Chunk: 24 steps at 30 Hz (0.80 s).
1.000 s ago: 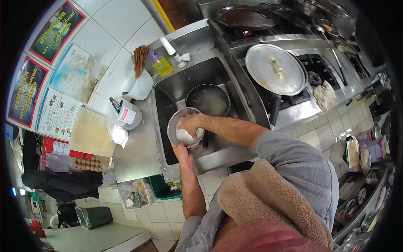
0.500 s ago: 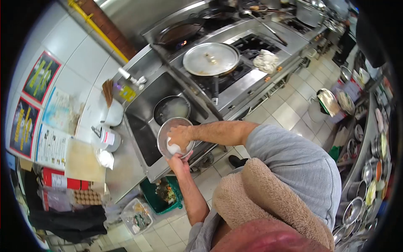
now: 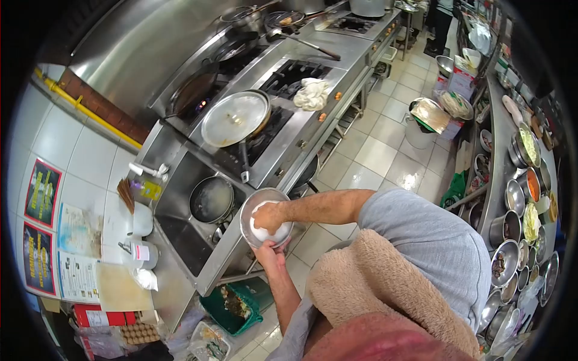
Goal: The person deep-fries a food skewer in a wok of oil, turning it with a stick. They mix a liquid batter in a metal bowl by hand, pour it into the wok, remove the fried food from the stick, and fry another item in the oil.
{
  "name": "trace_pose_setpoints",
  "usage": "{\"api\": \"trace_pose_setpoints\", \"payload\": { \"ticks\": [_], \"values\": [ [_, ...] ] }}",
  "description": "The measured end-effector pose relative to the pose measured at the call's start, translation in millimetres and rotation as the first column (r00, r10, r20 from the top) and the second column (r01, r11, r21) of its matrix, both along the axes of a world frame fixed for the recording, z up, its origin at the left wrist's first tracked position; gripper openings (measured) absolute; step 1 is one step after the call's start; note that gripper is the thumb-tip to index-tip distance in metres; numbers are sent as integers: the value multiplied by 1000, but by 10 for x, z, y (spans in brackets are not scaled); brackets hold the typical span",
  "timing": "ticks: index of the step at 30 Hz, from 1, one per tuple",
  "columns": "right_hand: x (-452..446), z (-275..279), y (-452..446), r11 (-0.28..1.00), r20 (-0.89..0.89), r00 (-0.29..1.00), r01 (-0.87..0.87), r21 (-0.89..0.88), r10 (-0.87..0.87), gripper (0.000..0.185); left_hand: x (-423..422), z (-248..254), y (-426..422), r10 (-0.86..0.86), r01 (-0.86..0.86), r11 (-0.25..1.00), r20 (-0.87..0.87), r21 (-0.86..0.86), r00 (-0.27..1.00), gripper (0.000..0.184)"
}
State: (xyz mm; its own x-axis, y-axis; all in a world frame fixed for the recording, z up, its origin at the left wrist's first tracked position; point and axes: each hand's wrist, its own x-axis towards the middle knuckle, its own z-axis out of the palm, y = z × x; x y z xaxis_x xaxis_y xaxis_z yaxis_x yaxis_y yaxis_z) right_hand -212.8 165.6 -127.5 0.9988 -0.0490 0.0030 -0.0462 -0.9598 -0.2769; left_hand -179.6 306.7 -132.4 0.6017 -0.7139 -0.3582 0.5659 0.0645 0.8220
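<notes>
A round metal bowl (image 3: 248, 224) is held at the sink's front edge, with white contents (image 3: 262, 234) inside. My left hand (image 3: 272, 255) grips the bowl's near side from below. My right hand (image 3: 270, 217) reaches down into the bowl, its fingers bent against the white contents; the fingertips are hidden. Behind the bowl, a dark pan (image 3: 212, 200) with cloudy liquid rests in the sink (image 3: 180, 245).
A stove left of centre bears a lidded pan (image 3: 236, 118), a cloth (image 3: 311, 94) and a lit burner. A green bin (image 3: 238, 328) stands below the sink. Bowls of food line the right counter (image 3: 495, 108). Another person (image 3: 441, 27) stands in the far aisle.
The view has swung right, towards the aisle and right counter. The bowl has moved from over the sink to its front edge, with both hands still on it or in it.
</notes>
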Motion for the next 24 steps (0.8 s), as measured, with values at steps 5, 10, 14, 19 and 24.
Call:
{"api": "trace_pose_setpoints", "payload": {
  "ticks": [5, 10, 14, 19, 24],
  "values": [
    [-779, -105, -322, 989, 14, 990, 143, -21, -143, 23, -586, -190, -349, -128, 126, 992, -64, -31, 990, 82],
    [-1570, -230, -712, 915, 42, 914, 403, -7, -403, 21, -1145, -369, -829, -281, 280, 960, -33, -22, 959, 79],
    [-2171, -184, -792, 816, 158, 806, 578, 2, -571, 27, -1420, -513, -1263, -452, 452, 892, -2, -10, 892, 82],
    [-2772, -21, -937, 802, -16, 802, 597, 21, -597, 35, -1986, -304, -1594, -587, 589, 807, 59, -31, 807, 62],
    [-3283, 7, -955, 708, -103, 705, 706, 3, -702, 34, -2368, -201, -1807, -698, 700, 714, 73, -9, 712, 76]
  ]
}}
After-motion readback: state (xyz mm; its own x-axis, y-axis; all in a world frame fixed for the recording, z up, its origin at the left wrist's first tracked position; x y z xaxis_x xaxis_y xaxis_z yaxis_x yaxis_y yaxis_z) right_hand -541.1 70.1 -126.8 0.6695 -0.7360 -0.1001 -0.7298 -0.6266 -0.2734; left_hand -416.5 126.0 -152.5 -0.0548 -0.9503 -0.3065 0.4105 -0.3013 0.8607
